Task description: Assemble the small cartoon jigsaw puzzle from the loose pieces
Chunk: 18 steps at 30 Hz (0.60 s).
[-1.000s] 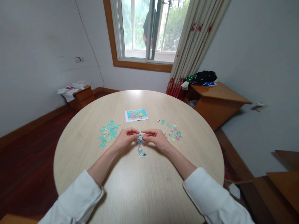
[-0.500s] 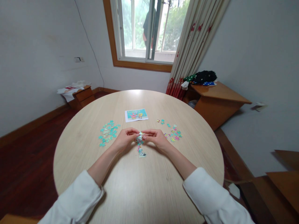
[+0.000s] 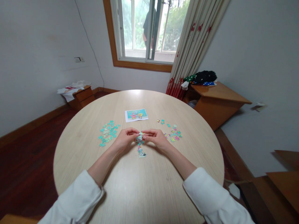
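Only a narrow jigsaw strip (image 3: 141, 151) is joined so far; it is on the round worktop (image 3: 140, 193), and the fingers of the left hand (image 3: 126, 137) and right hand (image 3: 156, 137) pinch its far end. Many pieces lie loose: turquoise pieces (image 3: 107, 132) at left, mixed-colour pieces (image 3: 175, 135) at right, all flat and knobbed. The worktop has pale wood grain; beyond lies a rectangular printed sheet (image 3: 136, 115).

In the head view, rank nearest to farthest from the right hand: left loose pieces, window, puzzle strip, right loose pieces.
1. Puzzle strip: at the right hand.
2. Right loose pieces: just rightward.
3. Left loose pieces: beyond the left hand.
4. Window: ahead, past everything.
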Each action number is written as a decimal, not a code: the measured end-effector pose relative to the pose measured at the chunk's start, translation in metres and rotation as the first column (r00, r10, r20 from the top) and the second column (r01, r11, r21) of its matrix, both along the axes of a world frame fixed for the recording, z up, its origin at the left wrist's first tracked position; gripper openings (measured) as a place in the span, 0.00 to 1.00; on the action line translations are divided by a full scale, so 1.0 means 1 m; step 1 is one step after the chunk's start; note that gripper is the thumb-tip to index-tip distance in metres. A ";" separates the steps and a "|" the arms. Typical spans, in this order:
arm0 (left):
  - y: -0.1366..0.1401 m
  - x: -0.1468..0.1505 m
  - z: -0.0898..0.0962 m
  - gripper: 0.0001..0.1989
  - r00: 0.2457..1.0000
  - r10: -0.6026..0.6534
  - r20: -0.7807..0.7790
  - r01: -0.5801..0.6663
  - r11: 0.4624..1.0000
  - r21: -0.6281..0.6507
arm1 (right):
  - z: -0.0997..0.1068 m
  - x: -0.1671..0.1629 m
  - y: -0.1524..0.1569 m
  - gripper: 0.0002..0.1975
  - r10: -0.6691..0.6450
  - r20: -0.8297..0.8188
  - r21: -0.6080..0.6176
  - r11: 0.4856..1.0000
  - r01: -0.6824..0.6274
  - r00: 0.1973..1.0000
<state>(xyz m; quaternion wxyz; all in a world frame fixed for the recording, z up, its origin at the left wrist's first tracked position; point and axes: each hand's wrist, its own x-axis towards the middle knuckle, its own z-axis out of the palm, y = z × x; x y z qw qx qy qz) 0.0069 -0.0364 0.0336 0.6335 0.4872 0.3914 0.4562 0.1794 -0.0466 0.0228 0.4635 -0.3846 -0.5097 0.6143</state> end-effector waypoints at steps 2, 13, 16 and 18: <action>0.000 0.000 0.000 0.13 1.000 0.006 -0.004 -0.006 1.000 0.001 | 0.000 0.000 0.000 0.18 0.001 0.005 0.006 1.000 -0.002 1.000; -0.001 0.000 0.002 0.12 1.000 0.006 -0.016 -0.006 1.000 -0.001 | 0.002 0.000 -0.001 0.19 0.003 0.018 0.009 1.000 -0.003 1.000; -0.001 0.001 0.002 0.12 1.000 0.017 -0.023 -0.016 1.000 0.006 | 0.001 0.000 -0.001 0.20 0.005 0.028 0.014 1.000 -0.005 1.000; -0.001 0.000 0.002 0.12 0.999 0.018 -0.028 -0.017 1.000 0.013 | 0.001 0.000 -0.001 0.20 0.003 0.032 0.015 1.000 -0.004 0.999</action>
